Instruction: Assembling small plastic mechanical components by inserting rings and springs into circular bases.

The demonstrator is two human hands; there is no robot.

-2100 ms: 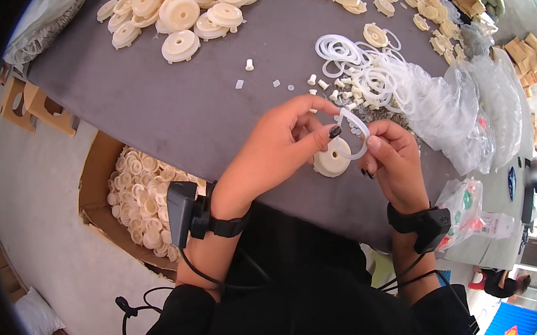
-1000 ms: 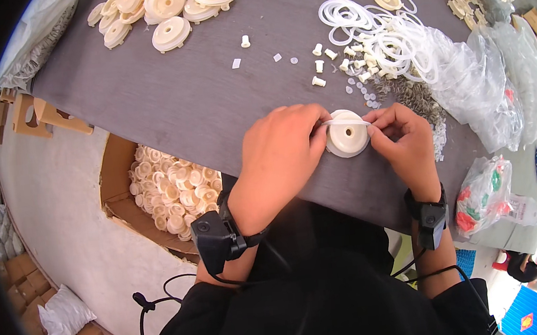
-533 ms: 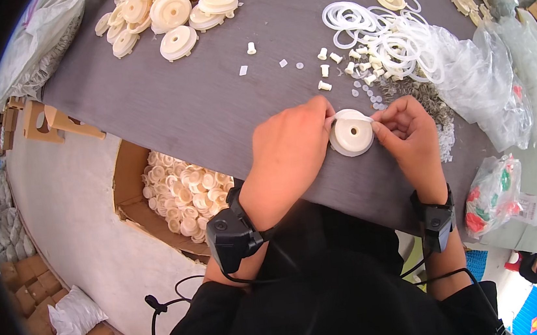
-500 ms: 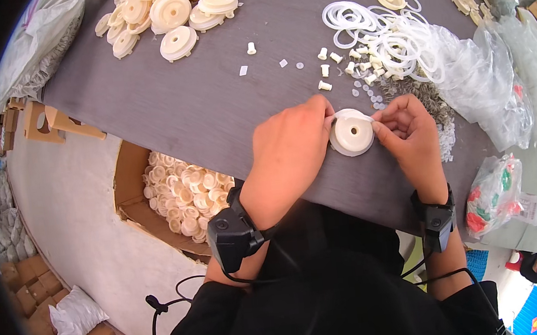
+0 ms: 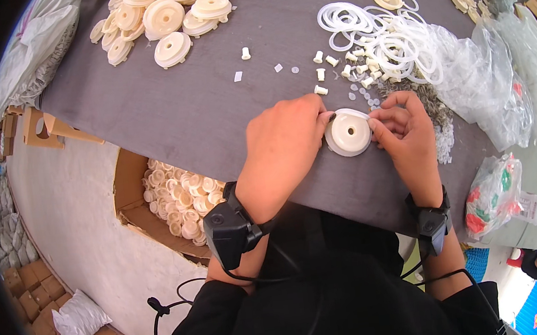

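Observation:
A cream plastic disc [image 5: 347, 135] with a raised hub lies flat on the grey table [image 5: 197, 109], held between both hands. My left hand [image 5: 283, 146] grips its left edge with the fingertips. My right hand [image 5: 406, 128] pinches its right edge, pressing a thin translucent ring around the rim. Just beyond lie small cream pegs [image 5: 337, 69] and a tangle of clear rubber rings [image 5: 386, 40].
A pile of finished cream discs [image 5: 167, 11] sits at the far left of the table. More discs fill a cardboard box [image 5: 177, 197] below the table's edge. Clear plastic bags [image 5: 501, 77] lie at the right, and cartons [image 5: 26, 291] stand on the floor at the left.
The disc was held up with the ring being worked onto it; now it lies flat on the table, both hands pressing its rim. The view has shifted slightly.

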